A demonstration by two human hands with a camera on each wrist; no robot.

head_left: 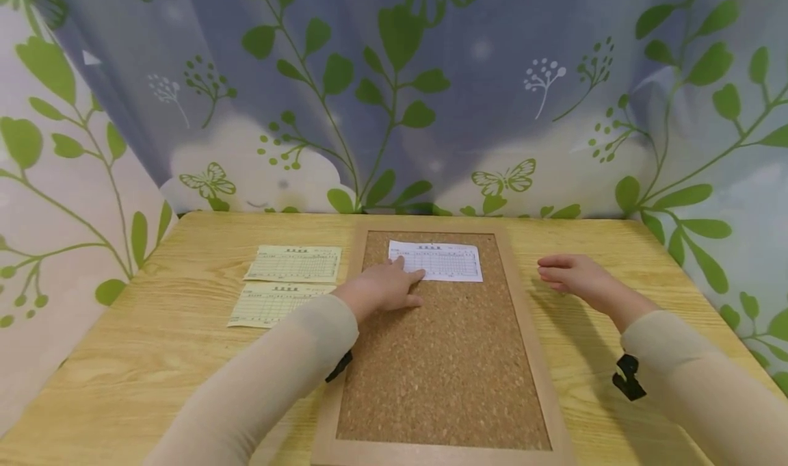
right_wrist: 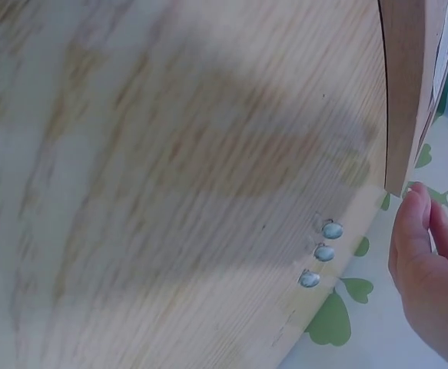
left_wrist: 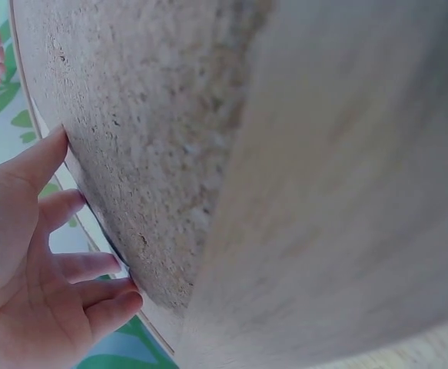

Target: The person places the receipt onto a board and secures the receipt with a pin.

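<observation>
A white printed form (head_left: pixel 443 264) lies on the upper part of a wood-framed corkboard (head_left: pixel 440 370). My left hand (head_left: pixel 384 285) has its fingers spread, with fingertips on the form's lower left part and the thumb over the cork. In the left wrist view, the fingertips of the left hand (left_wrist: pixel 54 269) meet the board's surface. To the right of the board, my right hand (head_left: pixel 575 278) hovers over the table, fingers extended close together and holding nothing. Three small shiny round tacks (right_wrist: pixel 324 252) sit on the table near the right hand (right_wrist: pixel 431 269) in the right wrist view.
Two yellow printed forms (head_left: pixel 295 264) lie one below the other left of the board; my left forearm partly covers the lower one. The wooden table (head_left: pixel 135 356) ends against a leaf-patterned curtain (head_left: pixel 394 110) at the back and sides.
</observation>
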